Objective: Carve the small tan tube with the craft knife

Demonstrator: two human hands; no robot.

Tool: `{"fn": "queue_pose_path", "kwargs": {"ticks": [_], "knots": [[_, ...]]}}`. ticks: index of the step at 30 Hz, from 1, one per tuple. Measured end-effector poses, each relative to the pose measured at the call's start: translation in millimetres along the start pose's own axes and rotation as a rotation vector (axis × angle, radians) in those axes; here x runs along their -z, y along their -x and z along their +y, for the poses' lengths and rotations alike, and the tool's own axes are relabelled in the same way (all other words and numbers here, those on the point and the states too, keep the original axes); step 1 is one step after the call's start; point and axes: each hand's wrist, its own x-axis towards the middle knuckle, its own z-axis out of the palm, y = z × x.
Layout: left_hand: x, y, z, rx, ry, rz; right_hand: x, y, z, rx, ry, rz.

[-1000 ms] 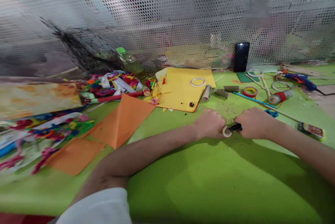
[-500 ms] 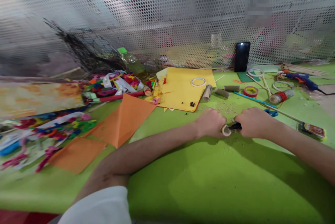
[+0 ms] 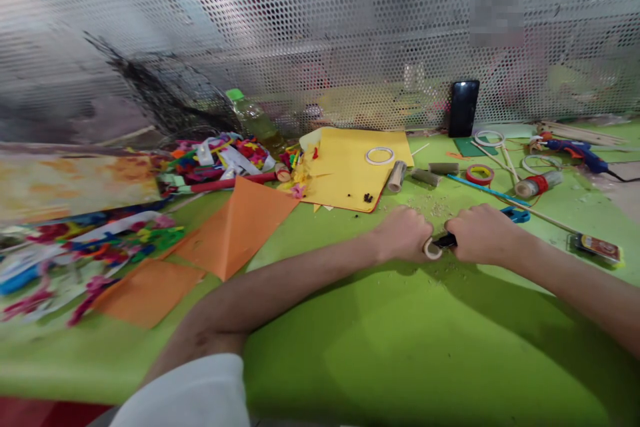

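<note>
My left hand is closed around a short hollow bamboo piece, whose open end faces my right hand. My right hand is wrapped around a narrow black tool; its tip meets the rim of the tube, and the fist hides its kind. Behind the right wrist shows a blue part; whether it belongs to the tool, I cannot tell. Pale shavings are scattered around both hands. Just beyond stand and lie several cut bamboo tubes.
Yellow paper, orange sheets and colourful scraps lie to the left. A bottle and a phone stand by the perforated metal screen. Rolls of tape, sticks and a blue glue gun are at right.
My right hand has shifted slightly left with the black tool, nearer the bamboo piece. The left hand stays in place, still gripping the tube.
</note>
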Motion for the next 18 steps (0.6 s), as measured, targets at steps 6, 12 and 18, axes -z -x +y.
{"fn": "queue_pose_path", "kwargs": {"ticks": [6,12,18], "knots": [[0.6,1,1,0.013,0.004,-0.001,3,1,-3,-0.008,-0.001,-0.002],[-3.1,1,1,0.03,0.016,0.013,-3,1,2,-0.007,-0.03,0.014],[-15.3,-1,-6,-0.071,0.031,0.097,-5,4,8,0.069,-0.031,-0.005]]}}
